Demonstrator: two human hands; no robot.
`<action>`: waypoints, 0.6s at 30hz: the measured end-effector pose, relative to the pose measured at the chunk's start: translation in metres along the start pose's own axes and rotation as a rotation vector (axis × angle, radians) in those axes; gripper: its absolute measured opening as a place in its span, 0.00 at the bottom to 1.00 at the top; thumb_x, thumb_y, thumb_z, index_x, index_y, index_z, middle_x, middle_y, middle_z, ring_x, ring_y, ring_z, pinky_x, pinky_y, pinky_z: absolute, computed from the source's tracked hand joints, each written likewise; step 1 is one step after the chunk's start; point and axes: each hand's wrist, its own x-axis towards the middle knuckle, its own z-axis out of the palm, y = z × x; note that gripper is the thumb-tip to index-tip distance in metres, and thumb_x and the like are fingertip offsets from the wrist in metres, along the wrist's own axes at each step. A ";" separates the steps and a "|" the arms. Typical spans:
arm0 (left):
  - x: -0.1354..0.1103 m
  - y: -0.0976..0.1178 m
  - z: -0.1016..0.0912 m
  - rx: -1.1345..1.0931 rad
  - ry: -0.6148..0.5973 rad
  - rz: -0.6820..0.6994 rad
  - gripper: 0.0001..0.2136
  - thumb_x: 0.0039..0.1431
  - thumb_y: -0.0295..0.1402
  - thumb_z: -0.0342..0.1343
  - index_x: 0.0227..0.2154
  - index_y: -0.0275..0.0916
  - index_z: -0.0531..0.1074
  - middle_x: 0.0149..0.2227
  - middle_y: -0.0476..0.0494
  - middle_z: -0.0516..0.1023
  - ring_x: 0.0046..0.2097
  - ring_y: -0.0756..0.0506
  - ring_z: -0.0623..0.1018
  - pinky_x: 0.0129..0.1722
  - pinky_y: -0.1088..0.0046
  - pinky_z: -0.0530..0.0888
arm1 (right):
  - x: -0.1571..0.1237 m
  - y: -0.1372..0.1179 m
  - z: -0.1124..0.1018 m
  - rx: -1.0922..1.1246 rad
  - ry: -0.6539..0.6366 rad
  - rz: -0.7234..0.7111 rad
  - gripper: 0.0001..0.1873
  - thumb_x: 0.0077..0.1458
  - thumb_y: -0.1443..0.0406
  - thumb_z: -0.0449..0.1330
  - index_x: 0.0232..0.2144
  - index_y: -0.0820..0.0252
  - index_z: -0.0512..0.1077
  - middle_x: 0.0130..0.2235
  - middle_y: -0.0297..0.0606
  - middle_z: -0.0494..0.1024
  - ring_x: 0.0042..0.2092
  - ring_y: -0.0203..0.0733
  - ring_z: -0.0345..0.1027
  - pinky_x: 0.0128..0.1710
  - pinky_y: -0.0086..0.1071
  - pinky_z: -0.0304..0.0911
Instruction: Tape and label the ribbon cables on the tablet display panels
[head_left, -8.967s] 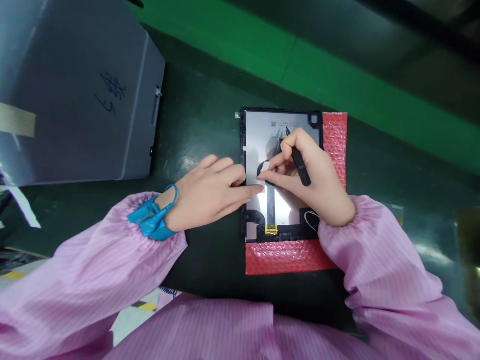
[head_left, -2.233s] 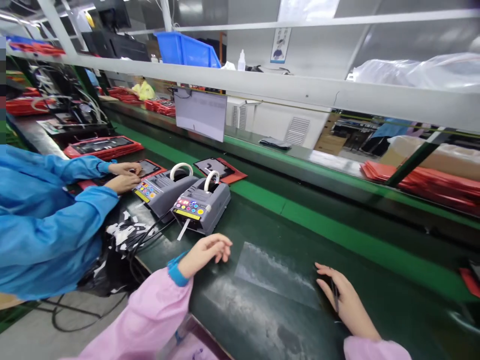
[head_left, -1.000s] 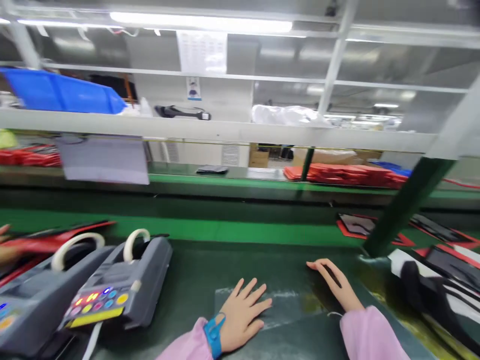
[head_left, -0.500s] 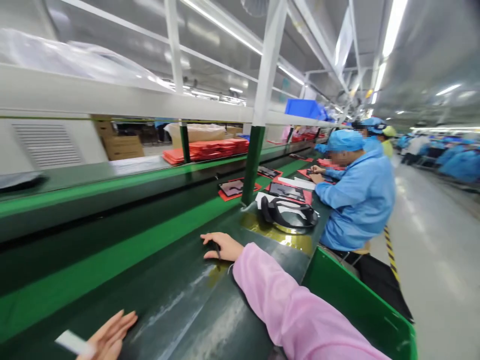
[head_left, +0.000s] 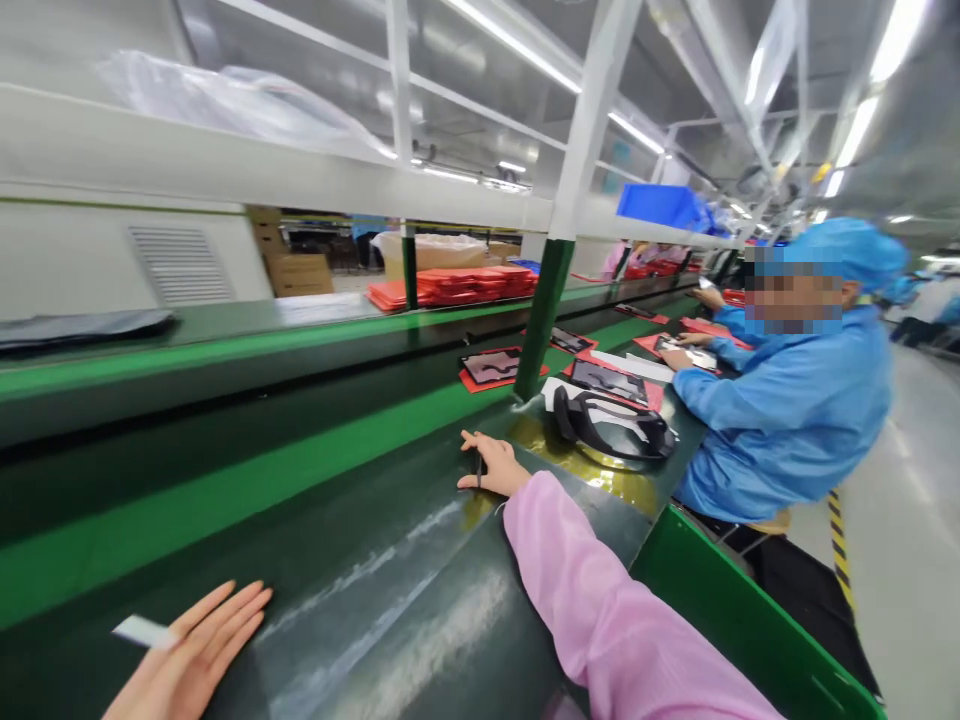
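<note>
My left hand [head_left: 191, 660] lies flat on the dark green bench top [head_left: 360, 570] at the bottom left, fingers stretched out and together. A small white strip [head_left: 142, 632] sits at its fingertips; whether it touches them I cannot tell. My right hand [head_left: 487, 466] rests palm down further along the bench, at the end of my pink sleeve [head_left: 600, 610]. A thin black stylus [head_left: 478, 468] is tucked between its fingers.
A person in blue [head_left: 787, 400] works at the right. Between us lie a black-and-white strapped item [head_left: 611, 425] and a green post [head_left: 544, 315]. Red trays with panels [head_left: 491, 368] sit on the belt, red stacks [head_left: 450, 285] behind. A green bin [head_left: 735, 620] stands lower right.
The view has swung from the tape dispensers on the left round to the right. Both hands stay on the bench; the tablet on red wrap seen earlier is out of view.
</note>
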 end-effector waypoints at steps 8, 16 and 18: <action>-0.031 0.020 0.029 -0.214 0.064 -0.070 0.15 0.54 0.24 0.61 0.45 0.31 0.76 0.43 0.33 0.86 0.50 0.36 0.85 0.67 0.53 0.72 | -0.012 0.004 0.008 0.037 0.116 -0.176 0.17 0.65 0.58 0.58 0.53 0.55 0.73 0.60 0.50 0.79 0.61 0.55 0.72 0.66 0.54 0.61; -0.032 0.004 0.016 -0.299 -0.042 -0.063 0.10 0.60 0.21 0.61 0.44 0.32 0.77 0.41 0.35 0.85 0.44 0.42 0.86 0.56 0.63 0.79 | -0.022 -0.012 0.019 0.013 0.071 -0.285 0.17 0.63 0.54 0.56 0.47 0.52 0.76 0.49 0.46 0.85 0.51 0.54 0.79 0.56 0.51 0.72; -0.036 -0.004 0.017 -0.313 -0.044 -0.063 0.08 0.62 0.22 0.61 0.43 0.32 0.76 0.40 0.37 0.84 0.43 0.43 0.85 0.52 0.64 0.79 | -0.028 -0.007 0.020 0.033 0.045 -0.322 0.18 0.62 0.51 0.56 0.45 0.54 0.76 0.50 0.49 0.84 0.49 0.56 0.80 0.54 0.53 0.74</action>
